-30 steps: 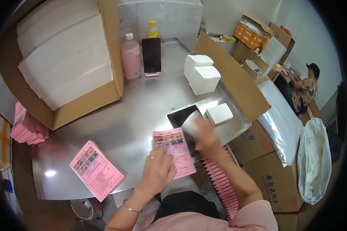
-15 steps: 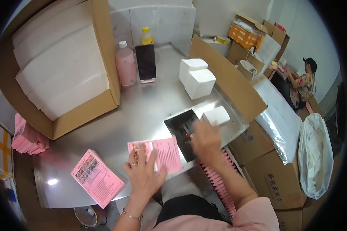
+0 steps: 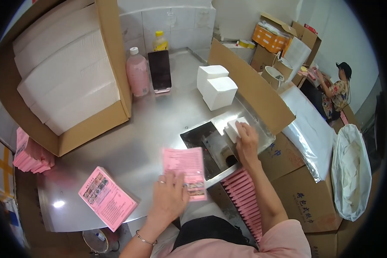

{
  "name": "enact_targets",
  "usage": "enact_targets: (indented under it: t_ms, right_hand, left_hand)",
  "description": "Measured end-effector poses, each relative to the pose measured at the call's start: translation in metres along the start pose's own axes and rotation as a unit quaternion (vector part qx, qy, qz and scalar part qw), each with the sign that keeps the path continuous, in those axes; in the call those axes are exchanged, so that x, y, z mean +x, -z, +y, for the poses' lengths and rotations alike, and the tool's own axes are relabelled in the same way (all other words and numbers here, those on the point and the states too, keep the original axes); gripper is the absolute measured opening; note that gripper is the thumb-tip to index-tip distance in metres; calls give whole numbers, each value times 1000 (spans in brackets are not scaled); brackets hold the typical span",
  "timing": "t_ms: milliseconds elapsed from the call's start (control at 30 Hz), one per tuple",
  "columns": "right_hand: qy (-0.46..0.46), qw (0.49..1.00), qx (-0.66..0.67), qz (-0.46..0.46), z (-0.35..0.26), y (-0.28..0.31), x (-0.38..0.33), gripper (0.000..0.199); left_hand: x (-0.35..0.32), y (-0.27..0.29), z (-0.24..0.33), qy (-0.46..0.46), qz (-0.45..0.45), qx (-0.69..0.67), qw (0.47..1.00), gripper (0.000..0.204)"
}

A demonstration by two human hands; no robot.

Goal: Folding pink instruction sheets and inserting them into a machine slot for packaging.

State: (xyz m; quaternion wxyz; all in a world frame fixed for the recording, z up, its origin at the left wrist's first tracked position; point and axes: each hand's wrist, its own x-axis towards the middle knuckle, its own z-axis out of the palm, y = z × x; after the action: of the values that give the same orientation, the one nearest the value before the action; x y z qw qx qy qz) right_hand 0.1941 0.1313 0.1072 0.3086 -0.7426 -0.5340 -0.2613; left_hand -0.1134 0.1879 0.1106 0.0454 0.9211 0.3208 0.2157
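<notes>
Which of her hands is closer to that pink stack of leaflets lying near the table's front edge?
The left. The left hand presses a pink sheet just right of the pink leaflet stack; the right hand is farther off, on a small white pad stack.

1. Brushed metal table [image 3: 159,129], smooth and faintly glossy, catching light.
2. Matt pink paper leaflets [image 3: 185,165], one under the left hand [image 3: 170,198].
3. Matt brown cardboard box [image 3: 116,56] holding soft white paper stacks [image 3: 64,81].
</notes>
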Motion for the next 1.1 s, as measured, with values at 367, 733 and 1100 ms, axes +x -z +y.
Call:
enact_targets:
  t_ms: [367,733,1100]
  right_hand:
    - [270,925,77,-255,-129,-38,-28,32]
    - [33,981,24,-189,-66,-11,-19,15]
    - [-10,995,-80,-59,3,-17,-1,11]
  left_hand:
    - [7,12,10,3,12,-141,990,91]
    - [-63,64,-35,134,72,-132,980,40]
    - [-70,92,-81,169,67,30,983,17]
